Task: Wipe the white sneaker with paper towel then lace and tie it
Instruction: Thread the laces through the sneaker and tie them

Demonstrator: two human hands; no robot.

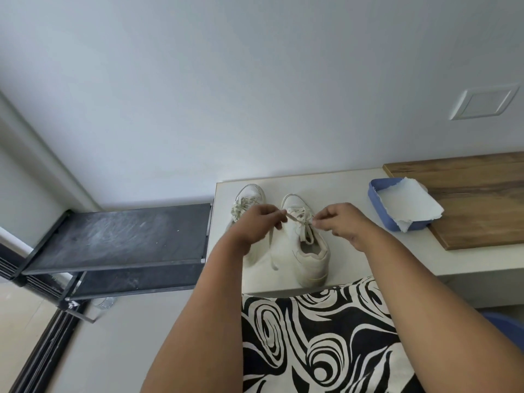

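Both hands work over the white sneaker standing on the bench. The left hand pinches one end of the shoelace; the right hand pinches the other. A second sneaker sits just beside, and paper towel lies in a blue tray to the right.

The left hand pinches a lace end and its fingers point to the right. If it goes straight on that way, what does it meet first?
Most likely the right hand, which faces the left hand across the laces of the nearer sneaker. The stretch of lace lies between them; depth is hard to judge from one view.
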